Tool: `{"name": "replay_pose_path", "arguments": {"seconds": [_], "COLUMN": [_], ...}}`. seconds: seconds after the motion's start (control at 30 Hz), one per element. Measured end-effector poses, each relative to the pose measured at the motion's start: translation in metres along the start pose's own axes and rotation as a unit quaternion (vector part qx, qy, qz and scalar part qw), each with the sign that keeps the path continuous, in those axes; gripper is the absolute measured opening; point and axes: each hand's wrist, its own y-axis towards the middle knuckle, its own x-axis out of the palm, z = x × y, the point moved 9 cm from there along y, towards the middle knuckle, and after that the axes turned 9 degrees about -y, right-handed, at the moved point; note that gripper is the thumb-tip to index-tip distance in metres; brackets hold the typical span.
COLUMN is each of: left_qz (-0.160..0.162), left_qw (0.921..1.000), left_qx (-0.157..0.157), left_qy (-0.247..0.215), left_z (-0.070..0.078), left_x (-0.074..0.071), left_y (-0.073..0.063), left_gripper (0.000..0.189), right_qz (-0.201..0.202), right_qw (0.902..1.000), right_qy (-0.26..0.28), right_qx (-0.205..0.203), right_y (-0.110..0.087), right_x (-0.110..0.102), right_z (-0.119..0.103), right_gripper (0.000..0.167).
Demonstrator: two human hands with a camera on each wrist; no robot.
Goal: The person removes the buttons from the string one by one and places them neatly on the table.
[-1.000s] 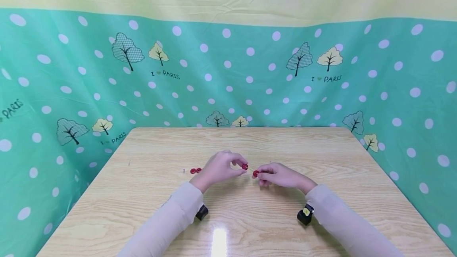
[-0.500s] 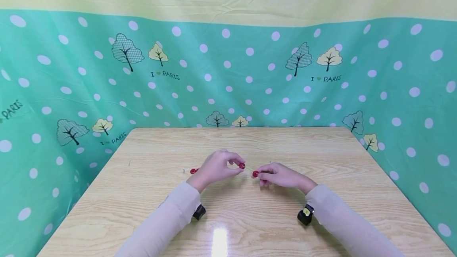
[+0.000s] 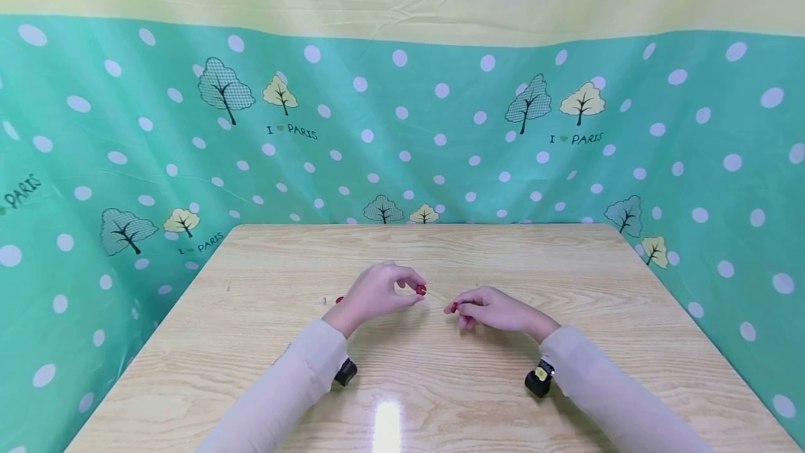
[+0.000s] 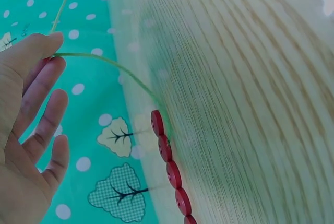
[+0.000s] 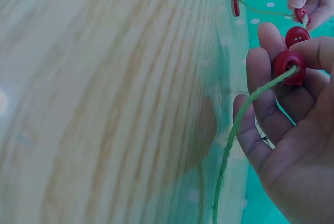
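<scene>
My left hand (image 3: 380, 291) pinches a red button (image 3: 421, 290) between thumb and forefinger. A thin green string (image 4: 107, 59) runs from it to a row of several red buttons (image 4: 174, 174) by the table. To the right, my right hand (image 3: 490, 307) grips red buttons between thumb and fingers. One button (image 5: 288, 66) faces the right wrist camera with the string coming out of its hole; a second button (image 5: 297, 35) sits just behind it. The string also spans the gap between both hands. In the head view, my left wrist hides most of the row.
Both hands are over a light wood-grain table (image 3: 434, 383). Green dotted cloth (image 3: 402, 131) hangs behind the table and along its sides. A tiny pale object (image 3: 324, 300) lies left of my left wrist.
My left hand has drawn leftward with its button, so more string shows between the hands. The right hand stays in place, its button now turned more edge-on.
</scene>
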Motion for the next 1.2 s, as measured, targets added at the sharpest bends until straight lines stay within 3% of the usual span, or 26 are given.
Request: {"name": "replay_pose_path", "arguments": {"seconds": [1.2], "left_qz": [0.02], "left_qw": [0.9996], "left_qx": [-0.02], "left_qy": [-0.002], "left_z": [-0.016], "left_x": [-0.022], "left_y": [-0.012], "left_gripper": [0.017], "right_qz": [0.011], "right_qw": [0.9999], "right_qy": [0.008], "right_qx": [0.003], "right_y": [-0.002], "right_x": [-0.003], "right_z": [0.0], "right_gripper": [0.029]}}
